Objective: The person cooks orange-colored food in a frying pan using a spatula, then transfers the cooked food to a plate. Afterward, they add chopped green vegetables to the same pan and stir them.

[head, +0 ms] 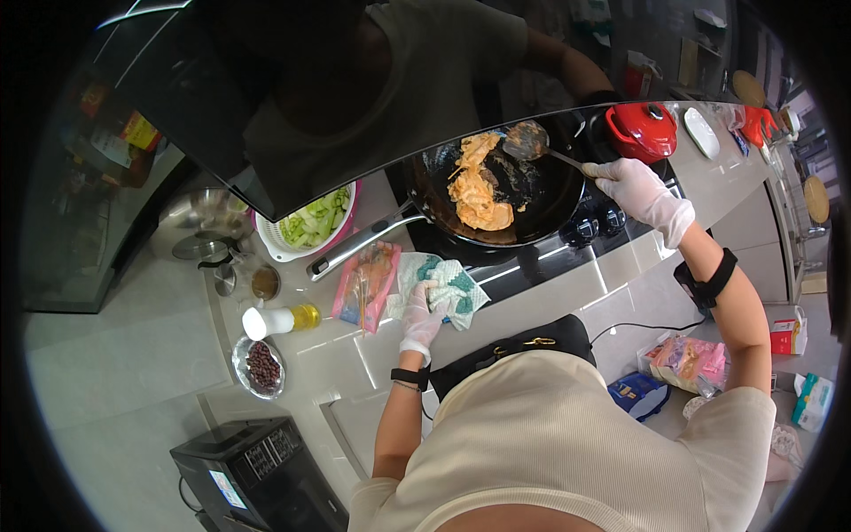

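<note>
My right hand (625, 189), in a thin whitish glove, grips the handle of a metal cooking spatula (526, 141). The spatula's food-smeared head is inside a dark frying pan (548, 206), beside clumps of orange-yellow cooked egg (480, 196). On the counter in front of the stove, my gloved left hand (422, 319) presses a crumpled white and green cloth (455, 286), its fingers bent over the near side. A pink food packet (365, 282) with brownish contents and thin sticks lies left of the cloth. Above it extends the pan's metal handle (359, 249).
A white colander (272, 239) of cut green vegetables, an oil bottle (282, 320) and a bowl of dark red beans (262, 369) stand to the left. A red lidded pot (641, 133) sits right of the pan. The dark range hood (332, 133) overhangs the stove.
</note>
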The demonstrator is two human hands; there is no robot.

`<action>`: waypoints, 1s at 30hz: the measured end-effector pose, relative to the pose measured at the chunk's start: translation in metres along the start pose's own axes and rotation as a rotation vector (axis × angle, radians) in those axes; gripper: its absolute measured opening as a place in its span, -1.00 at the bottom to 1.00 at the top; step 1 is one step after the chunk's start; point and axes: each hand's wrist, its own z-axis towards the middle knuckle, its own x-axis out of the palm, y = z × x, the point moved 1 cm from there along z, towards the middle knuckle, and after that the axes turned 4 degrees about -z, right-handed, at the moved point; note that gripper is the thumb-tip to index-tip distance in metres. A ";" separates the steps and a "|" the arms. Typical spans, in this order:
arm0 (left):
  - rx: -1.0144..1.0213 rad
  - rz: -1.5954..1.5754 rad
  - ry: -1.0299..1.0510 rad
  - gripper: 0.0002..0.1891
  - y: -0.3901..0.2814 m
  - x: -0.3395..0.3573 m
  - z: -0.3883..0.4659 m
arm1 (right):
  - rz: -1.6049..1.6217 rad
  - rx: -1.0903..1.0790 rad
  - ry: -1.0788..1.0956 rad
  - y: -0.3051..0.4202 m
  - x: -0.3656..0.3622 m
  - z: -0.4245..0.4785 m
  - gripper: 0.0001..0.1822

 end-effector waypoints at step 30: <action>-0.084 0.023 -0.040 -0.51 -0.002 0.003 -0.001 | -0.883 -0.513 -0.262 0.021 -0.015 0.021 -0.50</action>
